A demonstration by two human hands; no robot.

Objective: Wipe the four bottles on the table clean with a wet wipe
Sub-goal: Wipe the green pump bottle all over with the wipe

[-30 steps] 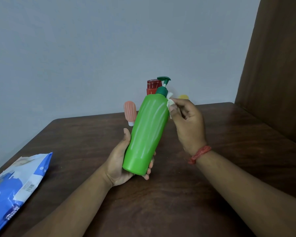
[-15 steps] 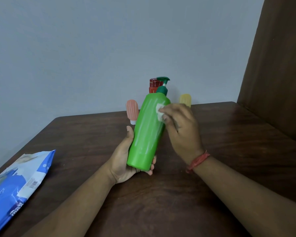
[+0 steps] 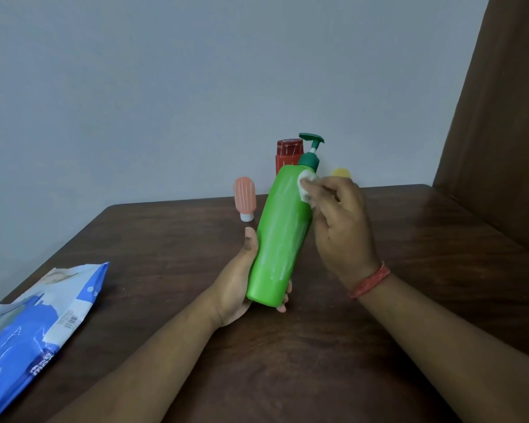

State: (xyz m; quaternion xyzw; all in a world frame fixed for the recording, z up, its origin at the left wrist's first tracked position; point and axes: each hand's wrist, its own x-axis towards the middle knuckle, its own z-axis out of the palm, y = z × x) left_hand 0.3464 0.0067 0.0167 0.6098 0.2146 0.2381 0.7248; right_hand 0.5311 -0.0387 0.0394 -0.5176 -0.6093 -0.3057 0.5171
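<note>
Closest to cam, wet wipes pack (image 3: pixel 28 328) lies flat at the left edge of the dark wood counter (image 3: pixel 379 346). Mid counter, left hand (image 3: pixel 242 282) wraps the bottom of the green pump bottle (image 3: pixel 280 236), held up off the surface w/ long axis tilted, base toward the viewer, pump head up and slightly right. Right hand (image 3: pixel 339 227) pinches a balled white wet wipe (image 3: pixel 306 184) vs the bottle shoulder. Behind: pink tube bottle (image 3: pixel 244 198) standing cap-down, red bottle (image 3: pixel 287 155), yellow bottle (image 3: pixel 341 173) mostly hidden.
</note>
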